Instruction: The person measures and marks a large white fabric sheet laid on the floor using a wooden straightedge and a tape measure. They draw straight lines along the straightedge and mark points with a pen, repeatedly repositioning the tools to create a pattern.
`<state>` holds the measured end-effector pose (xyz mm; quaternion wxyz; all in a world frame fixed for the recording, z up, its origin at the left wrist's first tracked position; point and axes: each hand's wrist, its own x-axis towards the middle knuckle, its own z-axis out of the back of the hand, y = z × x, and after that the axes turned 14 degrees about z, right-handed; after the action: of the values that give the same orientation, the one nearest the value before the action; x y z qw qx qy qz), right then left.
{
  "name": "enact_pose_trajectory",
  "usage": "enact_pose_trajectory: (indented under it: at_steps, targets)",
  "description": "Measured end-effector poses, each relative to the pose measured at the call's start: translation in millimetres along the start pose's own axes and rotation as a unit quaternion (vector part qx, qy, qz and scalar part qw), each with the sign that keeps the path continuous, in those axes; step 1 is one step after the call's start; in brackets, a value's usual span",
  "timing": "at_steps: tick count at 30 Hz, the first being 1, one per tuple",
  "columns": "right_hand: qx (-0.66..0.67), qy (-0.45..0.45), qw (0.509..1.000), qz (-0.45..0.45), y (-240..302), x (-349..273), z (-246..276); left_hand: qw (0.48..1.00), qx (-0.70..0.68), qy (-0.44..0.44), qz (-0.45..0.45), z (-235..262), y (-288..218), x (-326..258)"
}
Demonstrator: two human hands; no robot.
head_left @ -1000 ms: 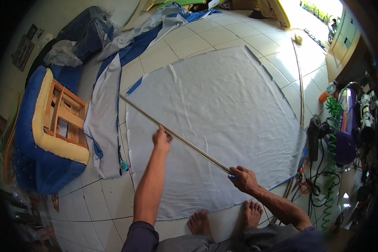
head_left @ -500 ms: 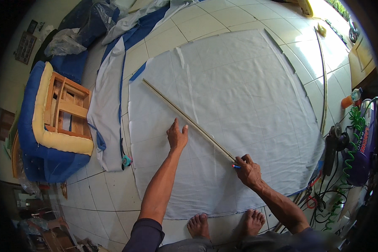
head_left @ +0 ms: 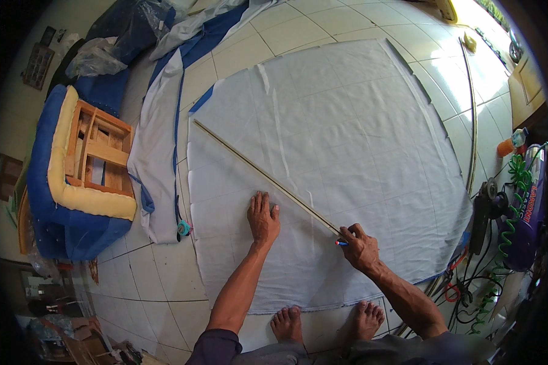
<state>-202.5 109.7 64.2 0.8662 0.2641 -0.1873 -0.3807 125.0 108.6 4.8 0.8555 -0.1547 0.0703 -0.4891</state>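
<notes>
A large sheet of pale grey-white fabric (head_left: 359, 134) with a blue folded corner is spread over the tiled floor. Across it, slanting from far left to near right, lies a long thin straight strip (head_left: 256, 165). My right hand (head_left: 360, 248) is closed around the strip's near end. A slim blue pen or pencil (head_left: 341, 243) with a reddish tip also pokes out of that hand. My left hand (head_left: 264, 222) rests palm down on the fabric, left of the strip, its fingers stretched out and holding nothing.
At left lies an upholstered blue chair (head_left: 82, 234) with exposed wooden frame, beside more fabric (head_left: 157, 140) and a small teal tape measure (head_left: 184, 228). On the right are a long rod (head_left: 472, 121), an angle grinder (head_left: 486, 207), a purple tank (head_left: 520, 240) and a green coiled hose (head_left: 519, 173).
My left hand has drawn nearer and slightly right, settling flat on the fabric. The strip's far end has swung left and a little nearer; my right hand has stayed at its near end.
</notes>
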Motion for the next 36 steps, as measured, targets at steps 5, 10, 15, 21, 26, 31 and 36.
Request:
enact_pose_trajectory:
  at_steps: [5, 10, 15, 21, 26, 31, 36]
  targets:
    - [-0.024, 0.01, 0.999, 0.037, -9.3, 2.7, 4.9, 0.999, -0.023, -0.02, 0.033, 8.3, 15.7, 12.8]
    - [-0.01, 0.025, 0.998, 0.048, -2.1, -6.5, -3.7, 0.998, -0.019, -0.031, 0.047, 13.9, 26.3, 44.9]
    - [0.015, 0.037, 0.999, 0.023, 22.4, -19.6, -22.0, 0.998, -0.007, -0.009, 0.058, 19.6, 40.2, 60.4]
    - [0.061, 0.083, 0.994, 0.029, 45.4, -30.6, -35.7, 0.999, -0.027, -0.02, 0.039, 22.3, 58.3, 50.5]
    - [0.084, 0.12, 0.989, 0.003, 61.1, -35.2, -45.0, 0.999, -0.017, 0.01, 0.035, 26.7, 68.5, 48.4]
    - [0.099, 0.133, 0.986, 0.002, 71.6, -37.1, -46.9, 0.999, -0.01, 0.026, 0.041, 29.7, 70.4, 47.6]
    - [0.086, 0.131, 0.987, 0.022, 71.3, -37.3, -48.2, 0.998, -0.017, 0.036, 0.041, 31.8, 70.9, 49.4]
